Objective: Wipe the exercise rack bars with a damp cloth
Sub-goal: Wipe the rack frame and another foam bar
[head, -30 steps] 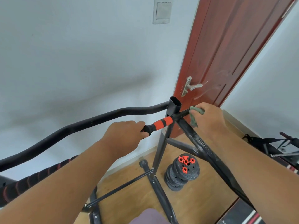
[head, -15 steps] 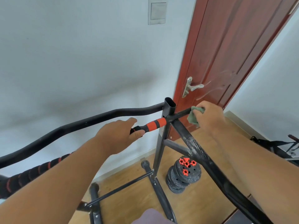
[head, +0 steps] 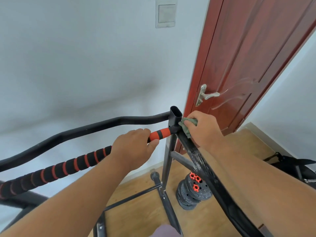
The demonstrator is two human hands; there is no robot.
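- Gripping the striped grip [head: 82,164], left hand [head: 132,147] has fingers curled over it, thumb under, just short of the orange end.
- Right hand [head: 202,130] pinches a green cloth [head: 187,126], fingers curled on it, pressing it to the rack [head: 172,161] joint beside the open post top.
- Cloth sits between right hand & post, a corner hanging onto the slanted bar [head: 203,168] below the hand.
- Slanted bar runs under the right forearm; surface looks scuffed, whitish.
- Bent black bar [head: 82,130] beyond left hand, meeting the post.
- Weight plates [head: 193,192] on wood floor [head: 136,218], below right hand.
- Door [head: 242,62] w/ lever handle [head: 205,95] past right hand; wall plate [head: 165,13] above.
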